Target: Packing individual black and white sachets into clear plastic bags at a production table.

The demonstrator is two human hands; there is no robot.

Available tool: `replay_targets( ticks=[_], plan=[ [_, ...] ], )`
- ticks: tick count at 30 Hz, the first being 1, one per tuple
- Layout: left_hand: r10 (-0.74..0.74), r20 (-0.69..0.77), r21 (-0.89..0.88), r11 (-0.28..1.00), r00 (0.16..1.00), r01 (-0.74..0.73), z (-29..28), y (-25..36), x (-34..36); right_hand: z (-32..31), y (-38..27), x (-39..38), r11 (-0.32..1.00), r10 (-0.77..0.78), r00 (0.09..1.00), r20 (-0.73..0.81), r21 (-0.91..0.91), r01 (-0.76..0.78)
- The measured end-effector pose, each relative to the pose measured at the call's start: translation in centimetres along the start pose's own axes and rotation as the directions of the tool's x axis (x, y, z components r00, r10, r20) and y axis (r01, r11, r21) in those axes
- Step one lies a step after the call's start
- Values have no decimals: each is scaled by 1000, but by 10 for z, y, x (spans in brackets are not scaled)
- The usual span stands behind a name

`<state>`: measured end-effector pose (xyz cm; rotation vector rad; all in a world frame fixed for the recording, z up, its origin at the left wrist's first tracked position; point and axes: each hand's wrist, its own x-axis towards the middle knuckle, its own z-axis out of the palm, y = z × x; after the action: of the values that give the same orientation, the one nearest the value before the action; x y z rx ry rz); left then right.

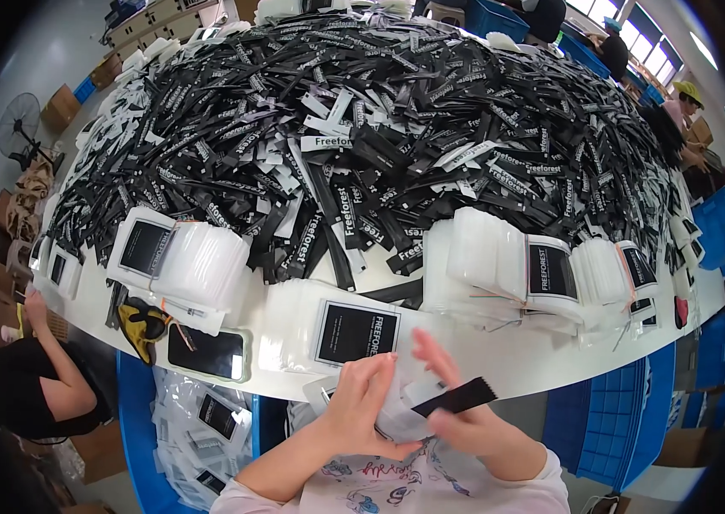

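My left hand (362, 403) grips a translucent plastic bag (403, 383) at the table's front edge, with thumb and fingers at its side. My right hand (465, 433) holds a narrow black packet (463, 394) over the same bag, with some fingers raised and slightly blurred. Just behind my hands lies a stack of flat white bags with a black printed square (289, 325). Further back a large heap of narrow black and white packets (379, 103) covers much of the white table (101, 319). My fingers partly hide the bag's opening.
More banded bag stacks (491, 257), a phone (206, 351) and a yellow-black tool (140, 330) lie on the table. Blue bins (135, 411) stand below, one holding bags, others stacked at right (611, 411). Co-workers are at left (37, 368) and back right (688, 120).
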<state>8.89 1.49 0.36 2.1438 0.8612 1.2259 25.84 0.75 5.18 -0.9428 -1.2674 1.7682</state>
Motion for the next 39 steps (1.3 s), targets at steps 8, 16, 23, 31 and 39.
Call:
replay_targets(
  ticks=[8, 16, 23, 31, 39],
  plan=[
    [1, 40, 37, 999, 999, -2, -8, 0, 0, 0, 9, -5, 438, -483, 860, 163, -806, 398],
    [-389, 284, -181, 876, 877, 447, -33, 9, 12, -14, 10, -3, 593, -276, 919, 282, -703, 393],
    [-613, 306, -593, 476, 728, 650, -30, 12, -2, 4, 12, 0, 784, -379, 898, -224, -594, 182],
    [-469, 189, -503, 708, 863, 495, -56, 9, -10, 3, 24, 24, 691, -408, 902, 138, -600, 404],
    [-821, 291, 147, 545, 491, 825, -171, 17, -82, -47, 8, 144, -516, -55, 981, 186, -847, 131]
  ],
)
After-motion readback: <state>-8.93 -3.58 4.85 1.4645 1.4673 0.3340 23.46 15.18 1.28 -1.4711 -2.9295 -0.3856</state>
